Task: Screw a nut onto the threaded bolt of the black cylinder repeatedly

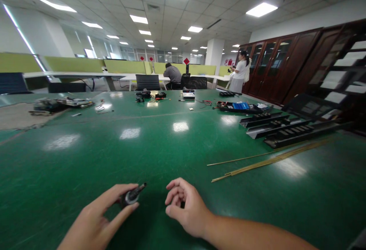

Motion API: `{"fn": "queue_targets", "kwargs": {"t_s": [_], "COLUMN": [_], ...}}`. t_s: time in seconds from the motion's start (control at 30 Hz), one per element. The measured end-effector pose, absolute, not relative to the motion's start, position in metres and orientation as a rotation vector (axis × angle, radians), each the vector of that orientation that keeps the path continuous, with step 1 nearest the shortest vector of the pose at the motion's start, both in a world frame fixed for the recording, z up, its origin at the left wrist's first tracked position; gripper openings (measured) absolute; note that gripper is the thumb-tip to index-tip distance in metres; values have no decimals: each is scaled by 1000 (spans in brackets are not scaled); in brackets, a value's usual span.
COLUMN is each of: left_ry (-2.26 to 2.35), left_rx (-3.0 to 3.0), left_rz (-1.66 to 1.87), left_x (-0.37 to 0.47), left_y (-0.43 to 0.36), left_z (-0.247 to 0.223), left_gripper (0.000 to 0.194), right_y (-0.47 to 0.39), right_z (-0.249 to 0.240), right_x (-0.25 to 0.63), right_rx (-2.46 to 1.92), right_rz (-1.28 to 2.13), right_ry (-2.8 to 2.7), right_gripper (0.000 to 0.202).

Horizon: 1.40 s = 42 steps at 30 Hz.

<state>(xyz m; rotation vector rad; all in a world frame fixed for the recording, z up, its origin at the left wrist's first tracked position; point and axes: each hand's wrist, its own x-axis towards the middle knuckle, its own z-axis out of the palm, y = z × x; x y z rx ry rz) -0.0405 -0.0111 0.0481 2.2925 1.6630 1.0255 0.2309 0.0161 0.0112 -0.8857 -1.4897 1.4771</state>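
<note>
Pinching this dark tool (132, 196) in part-spread left fingers (121, 189), right fingers (173, 193) half-curled and empty, we could totally fumble it if it twists.

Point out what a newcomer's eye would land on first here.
Probably the broad, glossy green tabletop, which fills most of the lower view and mirrors the ceiling lights. Next, the small dark tool pinched in the left hand at the bottom, with the loosely curled right hand beside it. Then the thin brass-coloured rods lying to the right.
</note>
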Motion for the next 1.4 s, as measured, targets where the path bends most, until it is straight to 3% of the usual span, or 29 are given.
{"fn": "queue_targets", "kwargs": {"t_s": [0.13, 0.37, 0.5, 0.7, 0.97, 1.13, 1.4], "left_ry": [1437, 1537, 1518, 1481, 1372, 1403, 1493], "left_rx": [2405, 2386, 2345, 2275, 2241, 2250, 2233], "left_rz": [864, 946, 926, 882, 972, 978, 986], "left_x": [-6, -18, -19, -7, 3, -4, -10], "left_y": [4, 3, 2, 0, -1, -5, -2], "left_z": [36, 3, 4, 10, 4, 3, 0], "left_gripper": [37, 42, 28, 24, 26, 29, 31], "right_y": [16, 16, 18, 18, 13, 14, 9], "right_z": [5, 3, 5, 2, 6, 12, 10], "right_x": [229, 227, 228, 228, 228, 230, 233], "right_rx": [-930, -966, -984, -971, -941, -998, -1044], "right_rz": [1311, 1203, 1183, 1210, 1123, 947, 951], "right_ry": [-1638, -1762, -1775, -1754, -1842, -1893, -1969], "right_gripper": [67, 74, 74, 72, 57, 59, 56]}}
